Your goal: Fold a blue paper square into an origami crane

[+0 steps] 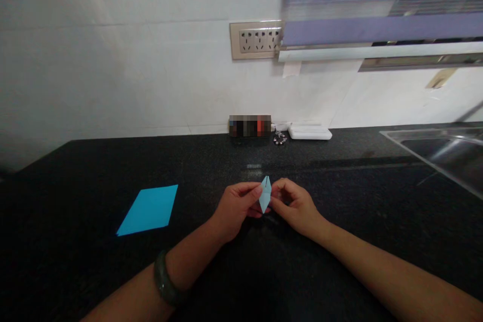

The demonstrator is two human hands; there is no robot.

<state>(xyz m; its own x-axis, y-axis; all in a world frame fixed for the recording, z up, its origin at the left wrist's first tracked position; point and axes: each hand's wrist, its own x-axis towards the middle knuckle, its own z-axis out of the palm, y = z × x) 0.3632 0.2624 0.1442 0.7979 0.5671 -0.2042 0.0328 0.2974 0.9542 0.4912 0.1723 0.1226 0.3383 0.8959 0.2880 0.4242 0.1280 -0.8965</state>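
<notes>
A small light blue piece of folded paper [265,195], shaped like a narrow diamond with a slit at its upper tip, is held up above the dark counter. My left hand [237,206] pinches its left side, thumb on the front and fingers behind. From the other side my right hand [296,206] closes thumb and fingers at the paper's right edge; its fingertips are partly hidden. A bright blue sheet of paper [151,210] lies flat on the counter to the left, apart from both hands.
The speckled black counter [94,171] meets a white tiled wall. Along it stand a blurred dark box [249,126], a beaded string [279,138] and a white flat object [310,132]. A metal sink [449,153] is at the right. Sockets [258,40] and a purple blind [381,5] are above.
</notes>
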